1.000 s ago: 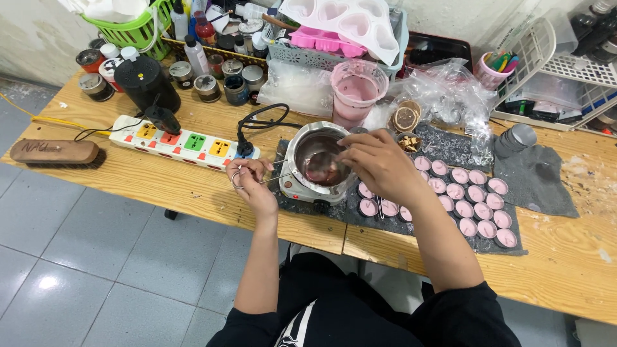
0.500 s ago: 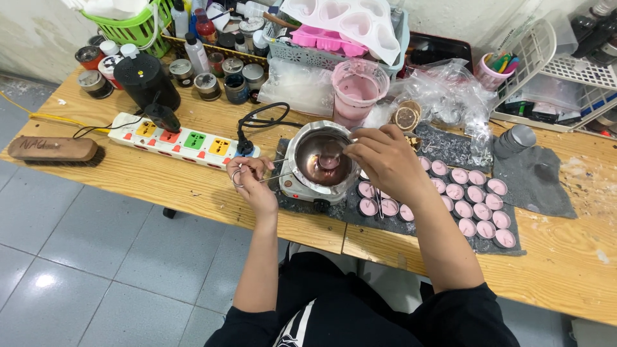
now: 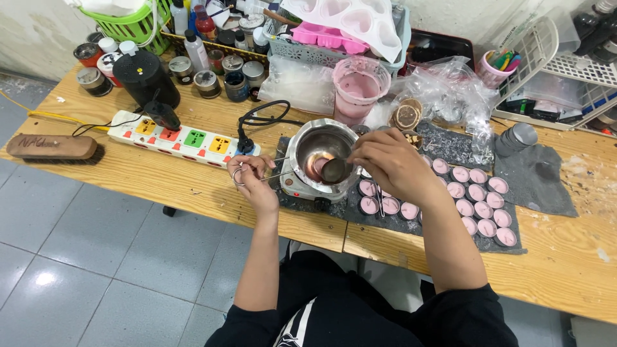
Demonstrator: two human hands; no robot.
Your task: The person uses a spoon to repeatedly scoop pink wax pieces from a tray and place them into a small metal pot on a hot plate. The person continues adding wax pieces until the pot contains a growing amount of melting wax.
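While the right hand is pinching a small scoop over the steel pot, the left hand is closing around the pot's thin wire handle. The pot is sitting on the tabletop, holding pink melted wax, likely hot and spillable. Filled pink tins are lying beside it.

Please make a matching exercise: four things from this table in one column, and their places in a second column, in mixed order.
1. metal pot
2. brush
3. power strip
4. green basket

A. far left edge of the table
B. back left corner
C. on the small heater, under the right hand
D. just behind the left hand

Pairs: 1-C, 2-A, 3-D, 4-B
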